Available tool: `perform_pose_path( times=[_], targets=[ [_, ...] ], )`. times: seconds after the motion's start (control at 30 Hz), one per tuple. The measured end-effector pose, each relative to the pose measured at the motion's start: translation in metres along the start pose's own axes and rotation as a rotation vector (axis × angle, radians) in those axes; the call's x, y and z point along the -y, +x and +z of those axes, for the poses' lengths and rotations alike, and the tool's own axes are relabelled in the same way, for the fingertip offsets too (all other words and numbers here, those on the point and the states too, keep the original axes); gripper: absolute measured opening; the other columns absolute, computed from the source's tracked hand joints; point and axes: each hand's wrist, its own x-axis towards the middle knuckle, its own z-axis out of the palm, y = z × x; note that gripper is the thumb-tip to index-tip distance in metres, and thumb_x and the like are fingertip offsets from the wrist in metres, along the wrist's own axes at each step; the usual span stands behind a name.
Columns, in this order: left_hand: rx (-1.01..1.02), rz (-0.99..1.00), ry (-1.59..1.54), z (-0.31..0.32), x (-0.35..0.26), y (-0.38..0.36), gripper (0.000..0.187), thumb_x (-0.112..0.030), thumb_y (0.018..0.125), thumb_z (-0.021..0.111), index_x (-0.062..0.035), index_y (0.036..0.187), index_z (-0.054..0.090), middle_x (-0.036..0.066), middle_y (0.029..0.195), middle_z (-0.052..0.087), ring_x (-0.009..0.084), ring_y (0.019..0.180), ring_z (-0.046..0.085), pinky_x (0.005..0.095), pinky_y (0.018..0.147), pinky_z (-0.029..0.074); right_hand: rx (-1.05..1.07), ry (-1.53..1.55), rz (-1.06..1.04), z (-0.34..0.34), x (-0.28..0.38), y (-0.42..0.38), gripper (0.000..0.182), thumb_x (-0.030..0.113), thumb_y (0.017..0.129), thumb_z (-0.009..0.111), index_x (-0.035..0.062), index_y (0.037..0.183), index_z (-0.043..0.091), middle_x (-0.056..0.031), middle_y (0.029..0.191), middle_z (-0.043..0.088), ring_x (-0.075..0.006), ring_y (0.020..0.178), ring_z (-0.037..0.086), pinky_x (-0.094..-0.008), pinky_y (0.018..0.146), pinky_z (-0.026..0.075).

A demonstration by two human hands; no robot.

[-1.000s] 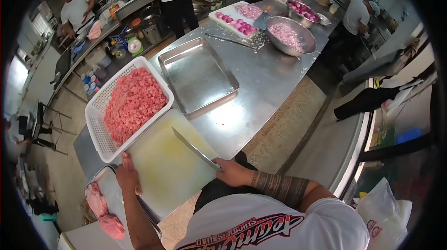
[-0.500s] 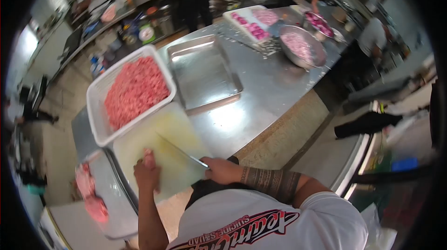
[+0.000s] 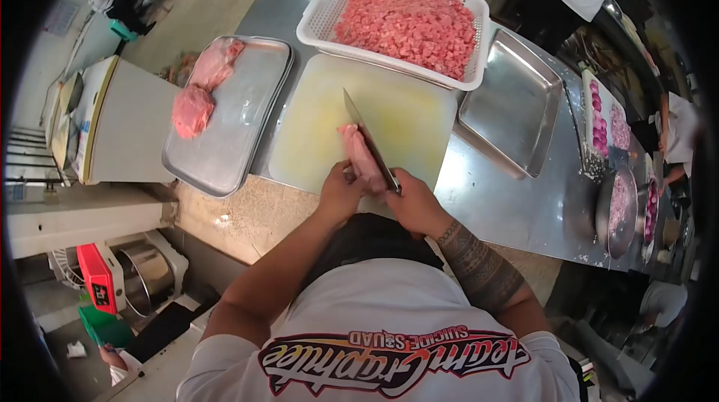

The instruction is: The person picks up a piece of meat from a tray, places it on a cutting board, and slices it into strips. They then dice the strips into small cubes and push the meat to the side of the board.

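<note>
A strip of raw meat (image 3: 361, 159) lies lengthwise on the yellowish cutting board (image 3: 307, 114), pointing away from me. My left hand (image 3: 341, 191) has its fingers closed on the near left side of the strip. In my right hand (image 3: 410, 198) is a knife (image 3: 365, 129), gripped by its handle. Its blade runs along the right side of the meat, tip towards the far part of the board. Beyond the board stands a white perforated basket (image 3: 318, 34) heaped with diced meat (image 3: 410, 28).
Left of the board, a metal tray (image 3: 247, 121) carries large raw meat pieces (image 3: 193, 110). An empty rectangular steel pan (image 3: 517, 102) sits to the right. Farther right are chopped purple onions (image 3: 597, 121) and a metal bowl (image 3: 616, 215). Several people work nearby.
My view has swung left, so the board now lies straight ahead. The knife has come over beside the meat strip, and my right hand is now close to my left.
</note>
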Motion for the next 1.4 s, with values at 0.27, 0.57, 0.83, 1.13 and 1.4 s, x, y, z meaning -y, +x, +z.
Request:
perform_pose_path(
  times=[0.27, 0.57, 0.83, 1.13, 1.4],
  targets=[
    [-0.190, 0.383, 0.408, 0.005, -0.004, 0.030, 0.064, -0.009, 0.093, 0.076, 0.0035, 0.148, 0.048, 0.021, 0.123, 0.065, 0.0318, 0.108, 0.070, 0.0401, 0.090, 0.060, -0.107, -0.388, -0.047, -0.013, -0.018, -0.024, 0.043, 0.015, 0.098, 0.061, -0.0011, 0.136, 0.050, -0.0300, 0.098, 0.071, -0.0495, 0.094, 0.070, -0.0580, 0.081, 0.055],
    [0.032, 0.680, 0.836, -0.012, -0.048, 0.051, 0.060, -0.013, 0.085, 0.083, -0.0037, 0.137, 0.056, 0.023, 0.138, 0.059, 0.0419, 0.128, 0.061, 0.0475, 0.102, 0.056, -0.166, -0.439, 0.113, -0.012, -0.006, -0.067, 0.030, 0.014, 0.099, 0.061, 0.0002, 0.123, 0.051, -0.0224, 0.083, 0.071, -0.0459, 0.082, 0.071, -0.0560, 0.072, 0.055],
    [0.178, 0.524, 0.947, -0.015, -0.077, 0.051, 0.065, -0.019, 0.085, 0.083, 0.0015, 0.139, 0.053, 0.026, 0.155, 0.050, 0.0413, 0.142, 0.052, 0.0460, 0.110, 0.053, -0.082, -0.355, 0.162, -0.031, 0.033, -0.091, 0.022, 0.010, 0.099, 0.062, 0.0005, 0.115, 0.050, -0.0221, 0.080, 0.069, -0.0470, 0.078, 0.069, -0.0568, 0.070, 0.054],
    [0.068, 0.623, 0.883, -0.012, -0.056, 0.061, 0.054, -0.011, 0.082, 0.083, 0.0033, 0.126, 0.054, 0.027, 0.136, 0.059, 0.0453, 0.121, 0.063, 0.0497, 0.096, 0.057, -0.071, -0.539, 0.165, -0.009, 0.053, -0.044, 0.023, 0.009, 0.097, 0.059, -0.0010, 0.115, 0.050, -0.0253, 0.082, 0.069, -0.0456, 0.077, 0.070, -0.0551, 0.071, 0.056],
    [0.127, 0.546, 0.976, -0.013, -0.068, 0.056, 0.040, -0.004, 0.085, 0.075, 0.0053, 0.116, 0.053, 0.025, 0.114, 0.063, 0.0450, 0.104, 0.068, 0.0522, 0.085, 0.058, -0.199, -0.529, 0.007, 0.017, 0.028, 0.028, 0.026, 0.008, 0.095, 0.059, -0.0007, 0.116, 0.048, -0.0257, 0.083, 0.068, -0.0463, 0.079, 0.069, -0.0569, 0.070, 0.055]
  ],
)
